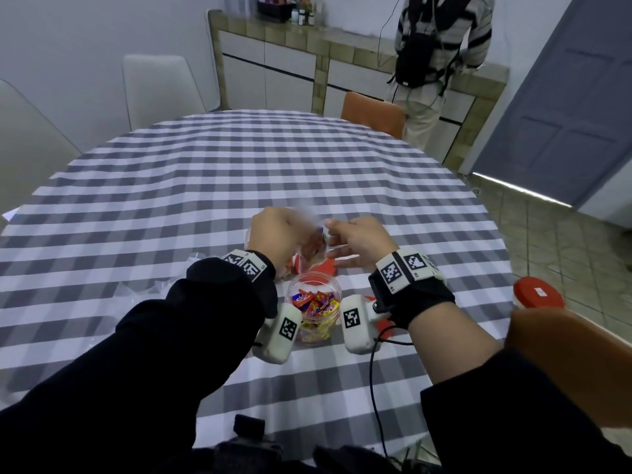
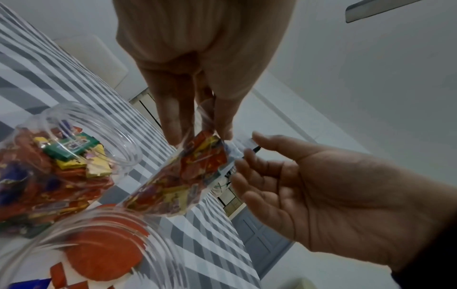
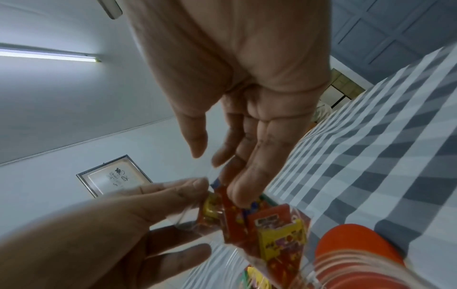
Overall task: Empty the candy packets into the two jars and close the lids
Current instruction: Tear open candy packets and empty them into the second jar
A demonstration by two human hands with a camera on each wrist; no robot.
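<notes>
The left hand point(image 1: 273, 234) pinches the top of a clear candy packet point(image 2: 183, 176) between thumb and fingers, holding it up above the table point(image 1: 205, 172), probably so its mouth can be worked apart before tipping. The right hand point(image 1: 362, 239) comes in beside it with fingers loosely spread; its fingertips point(image 3: 237, 195) touch the packet's upper edge, but whether they grip the film cannot be told. Just below and nearer the person stands an open jar point(image 1: 314, 307), already well filled with wrapped sweets, so the packet hangs close to where it must pour. A second clear jar point(image 2: 81, 244) appears in the left wrist view, seemingly empty, with a red lid point(image 1: 326, 266) lying on the cloth close by. Another red lid point(image 1: 537, 291) sits well apart at the right edge. Crumpled clear film point(image 1: 157, 285) lies to the left. The wrist units crowd the filled jar on both sides.
</notes>
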